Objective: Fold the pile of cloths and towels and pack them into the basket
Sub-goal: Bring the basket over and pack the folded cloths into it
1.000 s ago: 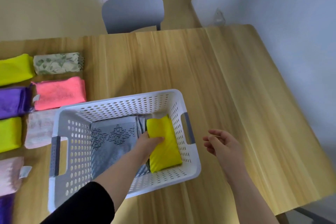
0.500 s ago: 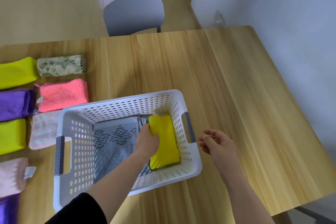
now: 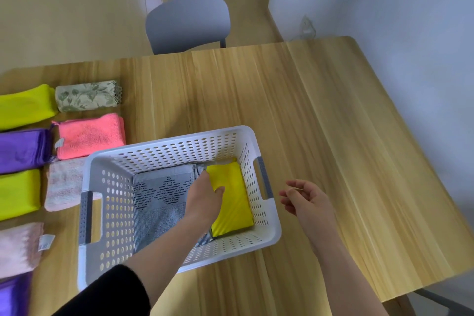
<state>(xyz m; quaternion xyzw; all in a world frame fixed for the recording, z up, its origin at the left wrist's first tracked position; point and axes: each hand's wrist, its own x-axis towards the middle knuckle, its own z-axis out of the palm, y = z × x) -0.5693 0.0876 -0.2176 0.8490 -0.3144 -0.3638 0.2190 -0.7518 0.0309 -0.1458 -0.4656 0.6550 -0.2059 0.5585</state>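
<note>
Shifted farther in, the left hand [image 3: 204,200] is gripping the yellow cloth [image 3: 232,202] edge (right hand [image 3: 307,200] hovering, fingers relaxed); pressing it flat against the basket [image 3: 166,142] wall is advisable.

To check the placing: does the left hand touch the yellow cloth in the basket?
Touching. Head view: the left hand pinches the yellow cloth, thumb on top.

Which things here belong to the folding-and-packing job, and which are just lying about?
Job: basket, yellow cloth in it, grey towel, pink cloth, leafy cloth, purple cloth, left hand.
Just there: chair, table.
</note>
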